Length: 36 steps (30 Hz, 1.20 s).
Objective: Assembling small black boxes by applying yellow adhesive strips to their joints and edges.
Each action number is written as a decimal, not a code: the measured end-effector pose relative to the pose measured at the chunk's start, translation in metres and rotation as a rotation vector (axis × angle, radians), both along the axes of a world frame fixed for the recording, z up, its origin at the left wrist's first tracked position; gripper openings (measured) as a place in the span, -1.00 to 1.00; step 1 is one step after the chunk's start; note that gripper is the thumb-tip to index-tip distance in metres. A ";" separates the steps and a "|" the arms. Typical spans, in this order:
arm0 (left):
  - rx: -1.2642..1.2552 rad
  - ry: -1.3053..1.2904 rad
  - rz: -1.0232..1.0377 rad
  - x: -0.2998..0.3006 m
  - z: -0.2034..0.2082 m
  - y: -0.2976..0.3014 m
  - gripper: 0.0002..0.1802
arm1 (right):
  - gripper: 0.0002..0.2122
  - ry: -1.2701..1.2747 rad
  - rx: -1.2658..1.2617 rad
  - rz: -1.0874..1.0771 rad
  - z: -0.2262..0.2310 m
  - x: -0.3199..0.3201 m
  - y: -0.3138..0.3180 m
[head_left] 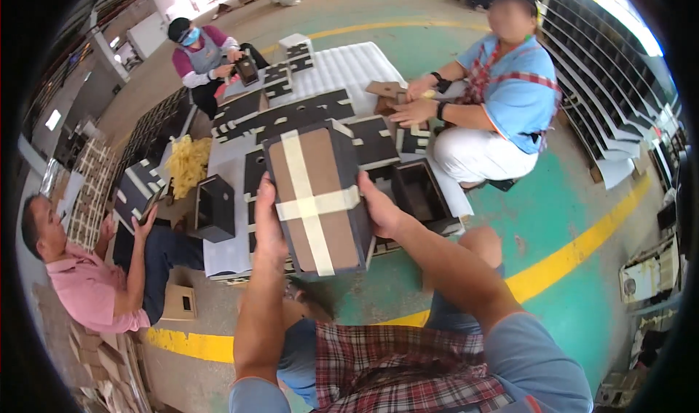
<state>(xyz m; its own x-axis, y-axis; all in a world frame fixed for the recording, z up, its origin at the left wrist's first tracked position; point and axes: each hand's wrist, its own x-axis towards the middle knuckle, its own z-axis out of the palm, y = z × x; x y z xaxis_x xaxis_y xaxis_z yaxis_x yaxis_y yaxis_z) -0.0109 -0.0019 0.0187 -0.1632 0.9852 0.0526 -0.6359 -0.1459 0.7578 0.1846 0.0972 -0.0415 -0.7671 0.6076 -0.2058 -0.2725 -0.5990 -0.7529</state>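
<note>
Shows at far left a co-worker in a pink shirt (95, 289), seated low and holding a dark patched piece (135, 191). Has a small brown box (180, 302) on the floor just beside. Further right, shows a heap of yellow scraps (188, 167) and, near it, an open dark box (216, 207). Beyond, shows another co-worker in a grey apron (204, 54), with a smaller dark box (247, 71) in hand. In the middle, holds a taped box (335, 227) up over the near part of the white-covered work surface (371, 67), in front of flat dark panels (306, 111); has brown on the face, dark sides and two crossing cream tape strips (297, 165). Presses the left side with the left hand (269, 223), the right side with the right hand (380, 207); cannot tell how far the hidden fingers spread. Right of this, shows an open dark tray (422, 191), then a squatting co-worker in a blue shirt (520, 74), both hands at brown pieces (386, 89). At far right, shows rows of dark boards (590, 71) above a yellow floor line (561, 274).
</note>
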 end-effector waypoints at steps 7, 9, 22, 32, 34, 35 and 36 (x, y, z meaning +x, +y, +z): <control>-0.113 0.176 0.366 0.014 0.009 -0.001 -0.07 | -0.13 0.175 -0.022 0.187 0.028 0.024 0.015; -0.203 0.251 0.520 0.018 -0.011 0.015 -0.11 | -0.21 0.225 0.081 0.332 0.050 0.044 0.017; -0.035 0.778 0.657 -0.003 0.007 0.025 -0.46 | -0.29 0.112 -0.045 -0.331 0.039 0.032 -0.019; 0.180 0.825 0.607 0.011 0.001 0.015 -0.62 | -0.16 -0.034 -0.128 -0.360 0.041 0.047 -0.012; 0.197 0.480 0.362 0.014 0.009 0.017 -0.50 | -0.18 0.048 -0.133 -0.369 0.065 0.055 -0.016; 0.269 0.384 0.287 0.028 0.018 0.020 -0.45 | -0.22 0.255 -0.102 -0.233 0.050 0.069 0.004; 0.279 0.345 0.212 0.028 0.022 0.016 -0.41 | -0.22 0.286 -0.093 -0.264 0.055 0.065 0.008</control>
